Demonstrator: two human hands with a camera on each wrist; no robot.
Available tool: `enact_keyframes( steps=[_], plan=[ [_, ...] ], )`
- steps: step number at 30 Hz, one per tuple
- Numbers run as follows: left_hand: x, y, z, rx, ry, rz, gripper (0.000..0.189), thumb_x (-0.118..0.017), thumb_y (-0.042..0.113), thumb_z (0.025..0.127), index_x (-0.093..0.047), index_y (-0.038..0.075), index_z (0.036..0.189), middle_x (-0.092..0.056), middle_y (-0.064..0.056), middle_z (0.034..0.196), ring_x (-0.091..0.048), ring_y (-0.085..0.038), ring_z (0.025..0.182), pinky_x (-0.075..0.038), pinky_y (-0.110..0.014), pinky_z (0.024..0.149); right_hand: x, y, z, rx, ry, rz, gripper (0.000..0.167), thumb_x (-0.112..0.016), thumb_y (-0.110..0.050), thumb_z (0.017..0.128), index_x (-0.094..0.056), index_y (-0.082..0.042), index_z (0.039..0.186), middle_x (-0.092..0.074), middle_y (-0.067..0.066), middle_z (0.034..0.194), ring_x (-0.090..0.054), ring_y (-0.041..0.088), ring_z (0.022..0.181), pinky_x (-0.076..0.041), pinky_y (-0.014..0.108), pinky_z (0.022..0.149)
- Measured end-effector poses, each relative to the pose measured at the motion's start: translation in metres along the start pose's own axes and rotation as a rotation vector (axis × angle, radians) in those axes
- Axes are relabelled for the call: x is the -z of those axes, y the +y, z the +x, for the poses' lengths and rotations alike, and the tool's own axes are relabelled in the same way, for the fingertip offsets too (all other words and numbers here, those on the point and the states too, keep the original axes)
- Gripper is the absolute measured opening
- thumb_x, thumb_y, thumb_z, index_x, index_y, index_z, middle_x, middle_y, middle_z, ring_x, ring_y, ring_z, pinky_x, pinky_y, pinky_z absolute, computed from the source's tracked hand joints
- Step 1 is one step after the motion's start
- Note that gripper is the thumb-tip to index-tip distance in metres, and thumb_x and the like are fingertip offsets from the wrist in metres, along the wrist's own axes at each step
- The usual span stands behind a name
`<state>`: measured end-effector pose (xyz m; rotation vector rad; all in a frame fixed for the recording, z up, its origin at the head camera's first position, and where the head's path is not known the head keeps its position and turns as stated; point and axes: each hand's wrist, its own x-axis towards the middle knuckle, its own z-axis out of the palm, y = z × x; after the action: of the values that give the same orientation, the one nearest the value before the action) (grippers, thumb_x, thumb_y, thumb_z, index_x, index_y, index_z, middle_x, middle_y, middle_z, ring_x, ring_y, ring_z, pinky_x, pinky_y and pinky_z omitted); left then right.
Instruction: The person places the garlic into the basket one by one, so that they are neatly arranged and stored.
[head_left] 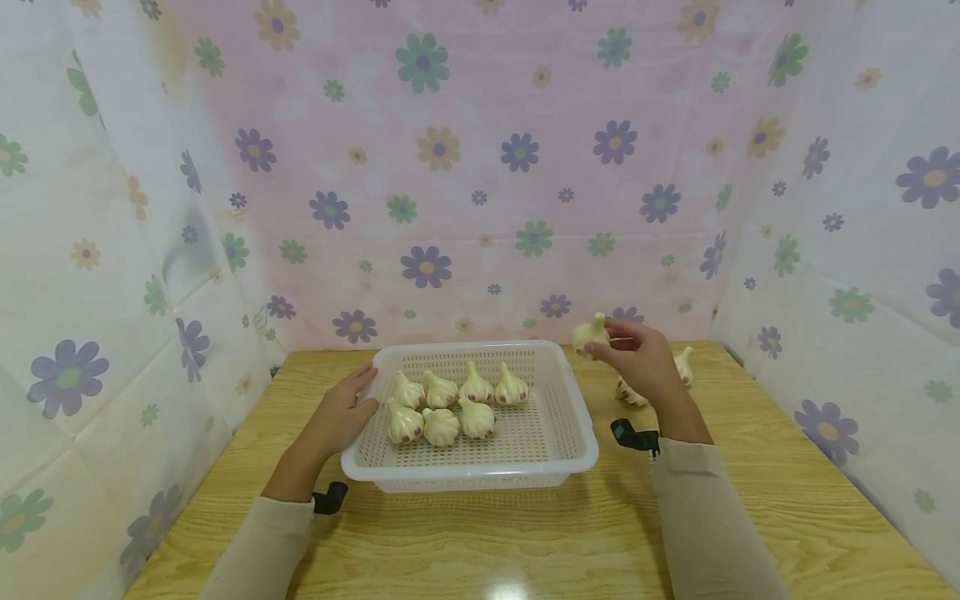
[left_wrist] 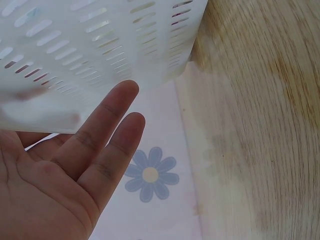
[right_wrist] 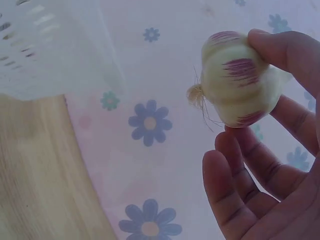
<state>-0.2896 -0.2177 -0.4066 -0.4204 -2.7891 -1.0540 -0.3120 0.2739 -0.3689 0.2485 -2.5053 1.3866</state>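
At the basket's left side my left hand (head_left: 341, 414) holds the rim, the thumb over it. Two fingers extend along the outer wall in the left wrist view, and the thumb shows dimly through the plastic. Several pale garlic bulbs (head_left: 441, 427) sit in two rows in the left and middle of the white plastic basket (head_left: 468, 472). My right hand (head_left: 641, 358) pinches one garlic bulb (right_wrist: 242, 82) between thumb and fingers, raised just beyond the basket's back right corner. Its rooty end and purple streaks show in the right wrist view.
More garlic bulbs (head_left: 684, 365) lie on the wooden table (head_left: 480, 533) right of the basket, partly hidden behind my right hand. A flowered cloth (head_left: 480, 167) hangs at the back and both sides. Black wrist camera mounts (head_left: 634, 435) stick out near both wrists.
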Motion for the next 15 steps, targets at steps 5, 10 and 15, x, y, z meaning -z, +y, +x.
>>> enact_keyframes(
  steps=[5,10,15],
  plan=[
    [-0.001,0.0,0.001,-0.001,-0.002,0.0,0.062,-0.049,0.015,0.1,-0.036,-0.002,0.159,-0.027,-0.016,0.17,-0.027,-0.045,0.154,-0.029,-0.062,0.121,0.001,-0.008,-0.001,0.011,-0.009,-0.013,0.074,-0.074,-0.056,0.089,-0.056,-0.019,0.151,-0.061,0.013,0.139,-0.061,0.033,0.121,-0.058,0.043,0.092],
    [-0.001,0.0,0.001,0.0,-0.008,0.002,0.062,-0.049,0.016,0.1,-0.036,-0.001,0.159,-0.027,-0.016,0.17,-0.027,-0.045,0.154,-0.029,-0.062,0.121,-0.001,-0.018,-0.004,0.028,-0.026,-0.019,0.075,-0.075,-0.055,0.089,-0.056,-0.018,0.151,-0.061,0.013,0.14,-0.062,0.033,0.121,-0.057,0.053,0.095],
    [-0.001,0.0,0.001,0.003,-0.003,0.007,0.063,-0.05,0.018,0.101,-0.036,0.0,0.159,-0.026,-0.015,0.17,-0.027,-0.045,0.155,-0.029,-0.062,0.121,-0.006,-0.031,-0.003,0.038,-0.054,-0.019,0.075,-0.076,-0.054,0.089,-0.055,-0.018,0.151,-0.06,0.012,0.142,-0.063,0.032,0.122,-0.058,0.053,0.096]
  ],
)
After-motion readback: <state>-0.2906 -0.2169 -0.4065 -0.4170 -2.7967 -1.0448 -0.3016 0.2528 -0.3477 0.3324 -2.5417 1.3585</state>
